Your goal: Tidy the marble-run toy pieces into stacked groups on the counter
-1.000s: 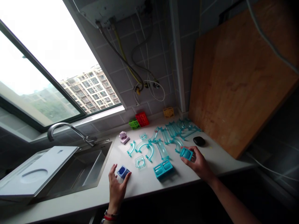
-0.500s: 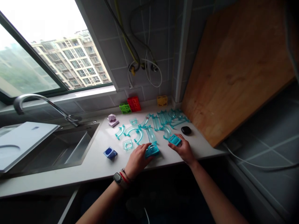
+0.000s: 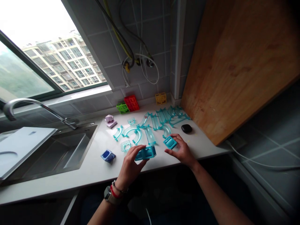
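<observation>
My left hand (image 3: 132, 162) is closed around a teal plastic block (image 3: 148, 152) with openings in its sides, near the counter's front edge. To its right, my right hand (image 3: 182, 150) grips a smaller teal block (image 3: 170, 142) between thumb and fingers. The two blocks are apart from each other. Beyond them lie several clear teal track pieces, among them a straight channel (image 3: 150, 135) and a curved one (image 3: 137, 137). A clear square piece (image 3: 126, 146) rests left of the left hand's block, and a blue block (image 3: 108, 156) with a round hole stands farther left.
Along the wall stand a green block (image 3: 122, 108), a red block (image 3: 131, 103) and a yellow block (image 3: 160, 98). A lilac piece (image 3: 110, 121) sits near the sink (image 3: 70, 153). A black rounded object (image 3: 186, 128) lies by the leaning wooden board (image 3: 234, 68).
My left hand has tilted its teal block up, so its side openings now show. My right hand has turned the smaller block slightly. The whole view has shifted a little.
</observation>
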